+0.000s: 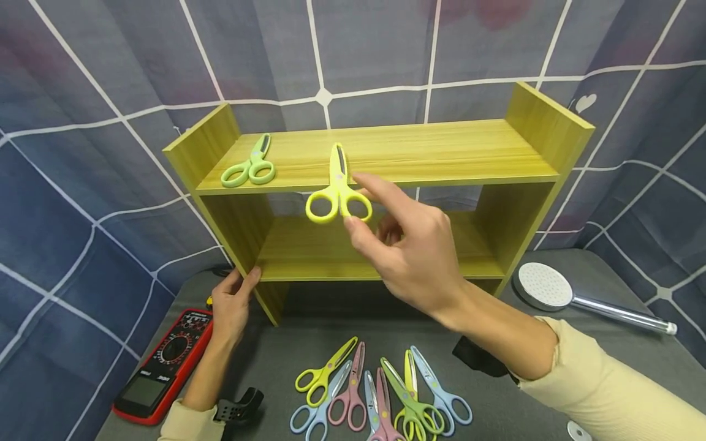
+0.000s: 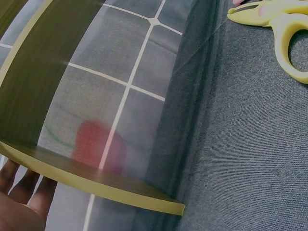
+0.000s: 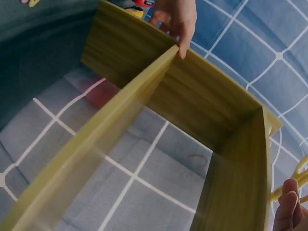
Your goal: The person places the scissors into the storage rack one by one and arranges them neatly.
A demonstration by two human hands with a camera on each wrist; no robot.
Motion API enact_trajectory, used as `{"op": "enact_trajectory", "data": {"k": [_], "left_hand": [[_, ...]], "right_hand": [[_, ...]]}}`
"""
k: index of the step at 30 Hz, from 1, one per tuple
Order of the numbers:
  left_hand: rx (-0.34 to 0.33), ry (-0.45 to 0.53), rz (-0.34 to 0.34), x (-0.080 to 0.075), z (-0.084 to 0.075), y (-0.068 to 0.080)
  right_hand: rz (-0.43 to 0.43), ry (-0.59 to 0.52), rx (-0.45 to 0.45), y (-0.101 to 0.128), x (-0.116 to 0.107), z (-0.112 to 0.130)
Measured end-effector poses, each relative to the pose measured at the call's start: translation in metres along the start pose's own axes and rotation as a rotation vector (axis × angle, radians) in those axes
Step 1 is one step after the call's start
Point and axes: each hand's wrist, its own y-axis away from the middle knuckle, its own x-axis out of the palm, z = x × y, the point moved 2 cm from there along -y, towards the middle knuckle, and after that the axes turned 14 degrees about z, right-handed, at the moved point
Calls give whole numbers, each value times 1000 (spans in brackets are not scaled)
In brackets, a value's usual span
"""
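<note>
Multimeter [image 1: 162, 367]: we see it flat on the tabletop [image 1: 342, 324], just outside our left hand; a slip of that hand could knock it.
Left hand [image 1: 230, 304]: our grip here is open, fingers straight and pressed against the shelf's [image 1: 386, 153] left upright at the lower board. We judge that if this bracing eases, the shelf could shift when the other hand pushes on it.
Green scissors [image 1: 250, 165]: already lying on the top board, well to the left of our right grip and apart from it.
Yellow scissors [image 1: 337, 193]: pinched at one handle ring, blades pointing back over the top board while the rings hang past its front edge. We think that, let go here, the handle weight could tip them off.
Right hand [image 1: 410, 245]: thumb and forefinger closed on that ring, the other fingers loosely curled. The pinch looks light, so a twist could let the scissors swing.
Scissors pile [image 1: 380, 392]: below our right grip on the tabletop; a falling pair would land among them.
Shower head [image 1: 543, 286]: to the right of the shelf, away from both hands.
</note>
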Motion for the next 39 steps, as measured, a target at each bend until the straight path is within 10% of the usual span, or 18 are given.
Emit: {"op": "enact_trajectory", "data": {"k": [9, 26, 39], "left_hand": [[-8, -44, -5, -1, -1, 0], [12, -14, 10, -2, 3, -1], [23, 43, 18, 0, 3, 0]], "right_hand": [[59, 85, 111, -34, 10, -4], [451, 280, 410, -76, 25, -6], [209, 101, 57, -3, 30, 7]]}}
